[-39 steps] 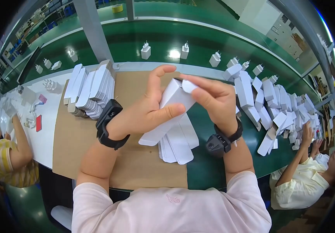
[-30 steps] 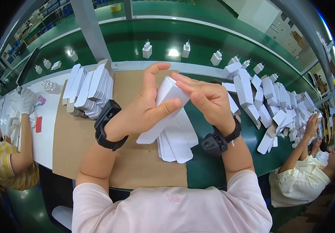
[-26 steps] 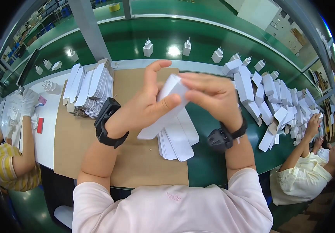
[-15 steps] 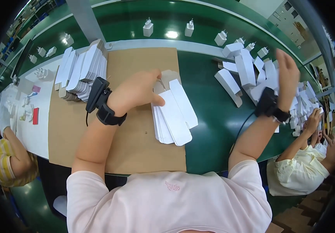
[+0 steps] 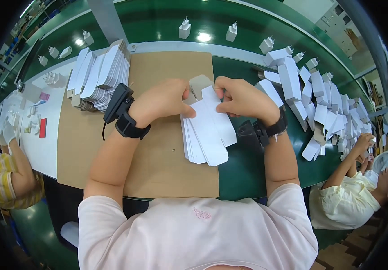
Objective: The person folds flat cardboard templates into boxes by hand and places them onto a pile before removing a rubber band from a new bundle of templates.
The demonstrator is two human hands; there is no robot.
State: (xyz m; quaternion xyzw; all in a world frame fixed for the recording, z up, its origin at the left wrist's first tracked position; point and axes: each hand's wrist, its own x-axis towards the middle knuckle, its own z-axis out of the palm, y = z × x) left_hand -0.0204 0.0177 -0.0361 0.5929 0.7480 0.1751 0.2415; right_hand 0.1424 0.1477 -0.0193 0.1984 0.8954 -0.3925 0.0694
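At the far left of the brown cardboard sheet (image 5: 158, 177) stands a stack of flat cartons (image 5: 99, 74). Over the sheet's right half, my left hand (image 5: 164, 100) makes a loose C, its thumb on the left margin of the fanned white cartons (image 5: 205, 130). These straddle the sheet's right edge, directly between my hands and touching both, so neither hand is clearly nearer. Their long axis runs roughly away from me, the far end leaning slightly left. Just beyond the sheet's right edge, my right hand (image 5: 248, 101) is curled narrow, thumb and forefinger close together at the fan's right margin. Well right of the sheet, white boxes (image 5: 322, 112) lie heaped on the green tabletop (image 5: 248, 180).

My left fingertips are out of sight, so I cannot tell whether they pinch or merely rest. The fan's lower cartons are mostly covered. My right knuckles hide whether an edge is caught.
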